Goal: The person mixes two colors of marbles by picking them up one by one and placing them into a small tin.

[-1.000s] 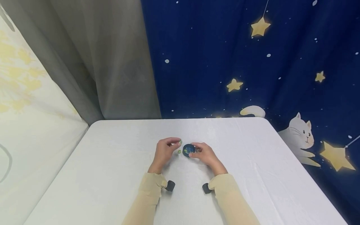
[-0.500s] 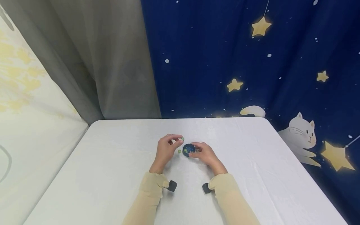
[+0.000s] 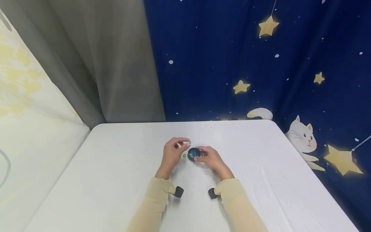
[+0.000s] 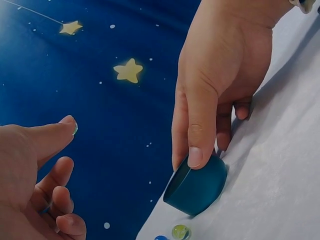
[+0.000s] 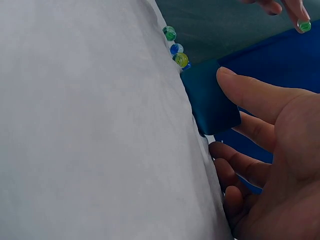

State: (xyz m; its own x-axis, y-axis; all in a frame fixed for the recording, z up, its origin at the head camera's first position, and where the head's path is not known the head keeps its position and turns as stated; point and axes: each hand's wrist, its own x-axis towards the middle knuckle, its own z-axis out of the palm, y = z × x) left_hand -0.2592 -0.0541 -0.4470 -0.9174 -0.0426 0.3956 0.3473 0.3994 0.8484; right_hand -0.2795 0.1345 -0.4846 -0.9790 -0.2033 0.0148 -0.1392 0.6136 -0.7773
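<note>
My right hand (image 3: 211, 159) pinches the teal, round, perhaps plastic cup (image 5: 207, 97) by its wall, probably to steady it. Left of the cup lies a yellow-green glass marble (image 3: 184, 155); beyond the cup, my left hand (image 3: 171, 154) pinches a clear green glass marble (image 5: 304, 26), with fingertips because it is small.

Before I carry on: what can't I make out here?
Head: the contents of the teal-blue cup; the coloured spots in it are too small to identify.
Left wrist: most of the cup's inside, hidden by its wall.
Left wrist: most of the held marble, covered by the fingers of the left hand.
Left wrist: a blue marble, cut off by the bottom edge.
Right wrist: much of the left hand, cut off by the top edge.
</note>
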